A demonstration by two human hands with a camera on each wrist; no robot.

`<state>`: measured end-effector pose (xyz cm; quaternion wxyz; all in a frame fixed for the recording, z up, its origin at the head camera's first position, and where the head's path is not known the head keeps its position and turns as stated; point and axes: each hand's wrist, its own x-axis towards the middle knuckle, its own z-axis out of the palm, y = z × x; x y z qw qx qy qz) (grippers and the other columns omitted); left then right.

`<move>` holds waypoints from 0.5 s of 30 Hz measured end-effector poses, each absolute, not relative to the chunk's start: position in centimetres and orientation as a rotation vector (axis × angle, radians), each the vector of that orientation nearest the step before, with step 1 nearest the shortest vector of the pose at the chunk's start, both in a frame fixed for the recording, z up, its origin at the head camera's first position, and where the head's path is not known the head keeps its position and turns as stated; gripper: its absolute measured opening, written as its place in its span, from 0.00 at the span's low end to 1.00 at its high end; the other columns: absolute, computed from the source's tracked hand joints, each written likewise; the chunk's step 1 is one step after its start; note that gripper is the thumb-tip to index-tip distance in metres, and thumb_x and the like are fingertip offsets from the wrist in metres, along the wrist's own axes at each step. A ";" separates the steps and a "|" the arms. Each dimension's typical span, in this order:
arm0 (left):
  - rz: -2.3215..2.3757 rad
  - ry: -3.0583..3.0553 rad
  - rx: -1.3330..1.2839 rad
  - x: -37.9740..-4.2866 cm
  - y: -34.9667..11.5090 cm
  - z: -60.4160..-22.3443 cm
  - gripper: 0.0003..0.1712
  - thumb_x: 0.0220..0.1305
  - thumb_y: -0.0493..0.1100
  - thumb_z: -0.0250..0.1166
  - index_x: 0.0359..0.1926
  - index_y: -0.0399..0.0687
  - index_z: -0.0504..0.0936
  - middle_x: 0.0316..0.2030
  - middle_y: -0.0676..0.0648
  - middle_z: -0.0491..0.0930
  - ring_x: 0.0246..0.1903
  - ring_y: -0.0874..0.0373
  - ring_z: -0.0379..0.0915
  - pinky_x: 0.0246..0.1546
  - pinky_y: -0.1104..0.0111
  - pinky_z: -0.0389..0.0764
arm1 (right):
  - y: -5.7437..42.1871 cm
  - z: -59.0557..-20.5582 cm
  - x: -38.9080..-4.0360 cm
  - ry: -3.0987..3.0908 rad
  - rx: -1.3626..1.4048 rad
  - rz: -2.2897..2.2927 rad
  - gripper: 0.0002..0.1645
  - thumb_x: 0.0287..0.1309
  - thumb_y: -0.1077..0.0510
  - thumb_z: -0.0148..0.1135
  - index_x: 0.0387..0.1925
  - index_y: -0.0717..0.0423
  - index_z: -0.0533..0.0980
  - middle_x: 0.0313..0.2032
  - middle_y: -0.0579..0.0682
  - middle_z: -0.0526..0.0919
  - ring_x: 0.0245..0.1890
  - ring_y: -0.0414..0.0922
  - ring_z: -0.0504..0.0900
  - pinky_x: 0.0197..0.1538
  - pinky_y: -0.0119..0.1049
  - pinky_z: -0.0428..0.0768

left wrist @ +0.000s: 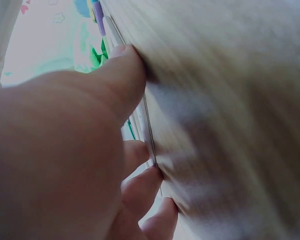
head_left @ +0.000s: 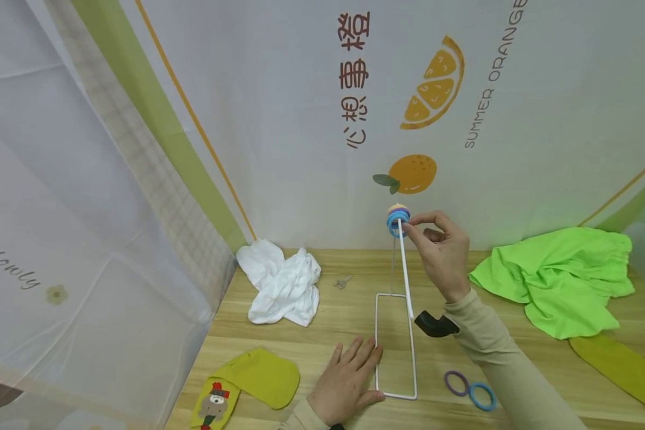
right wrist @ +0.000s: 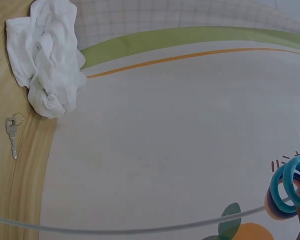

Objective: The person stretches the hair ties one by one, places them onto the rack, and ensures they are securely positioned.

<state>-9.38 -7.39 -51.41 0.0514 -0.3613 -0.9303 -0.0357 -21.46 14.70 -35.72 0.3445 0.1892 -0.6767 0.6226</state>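
A white wire stand (head_left: 414, 358) has a rectangular base on the wooden table and a long bar at its top. Several rings hang together on the bar: a light orange one, a purple one and blue ones (head_left: 389, 226). My right hand (head_left: 443, 254) pinches a blue ring (right wrist: 289, 181) there between thumb and index finger. Low on the table, my left hand (head_left: 346, 379) lies with fingers spread, its fingertips and thumb touching the base's left side. In the left wrist view, the thumb (left wrist: 122, 75) is against the base wire.
Near my right forearm lie a loose purple ring (head_left: 456, 383) and a blue ring (head_left: 482, 396). A white cloth (head_left: 287, 283), keys (head_left: 342, 282), a yellow cloth (head_left: 269, 376) and a green garment (head_left: 564, 280) lie around the stand. A printed curtain (head_left: 301, 179) hangs behind.
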 end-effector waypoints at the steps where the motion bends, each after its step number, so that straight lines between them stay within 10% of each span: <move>1: -0.110 -2.837 -1.097 -9.4 -7.4 -51.4 0.44 0.71 0.70 0.53 0.77 0.48 0.65 0.76 0.45 0.65 0.73 0.47 0.64 0.62 0.42 0.75 | 14.7 -35.8 -21.5 -1.752 0.502 1.625 0.05 0.59 0.74 0.67 0.37 0.73 0.80 0.21 0.39 0.77 0.08 0.33 0.57 0.12 0.32 0.52; 15: -0.084 -2.804 -1.089 -9.4 -7.5 -51.7 0.45 0.71 0.70 0.52 0.77 0.47 0.65 0.75 0.46 0.66 0.73 0.47 0.65 0.62 0.43 0.76 | 21.1 -42.7 -16.0 -2.558 0.441 1.384 0.04 0.63 0.59 0.71 0.36 0.55 0.83 0.30 0.38 0.84 0.18 0.29 0.70 0.20 0.30 0.68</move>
